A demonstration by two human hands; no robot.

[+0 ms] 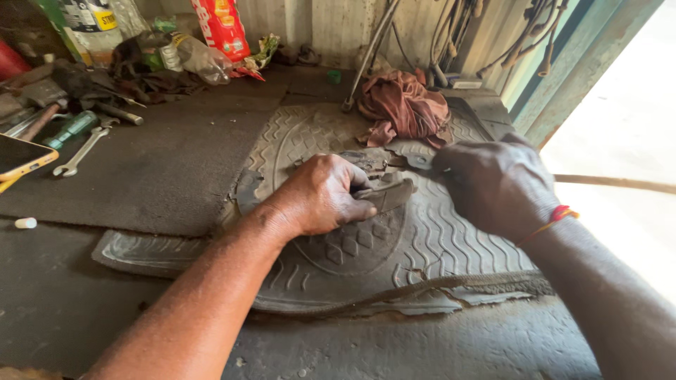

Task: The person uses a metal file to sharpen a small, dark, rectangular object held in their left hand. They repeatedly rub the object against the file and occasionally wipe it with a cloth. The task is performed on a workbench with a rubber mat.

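Observation:
My left hand presses down on a dark curved strip of rubber, thumb and fingers closed over it, on a worn grey patterned rubber mat. My right hand, with a red thread at the wrist, is closed at the strip's far end near a small metal part; what it grips is hidden by the fingers.
A crumpled reddish-brown rag lies at the mat's far edge. To the left lie a spanner, a green-handled screwdriver, a phone, bottles and packets. Cables hang on the back wall. A bright doorway opens at right.

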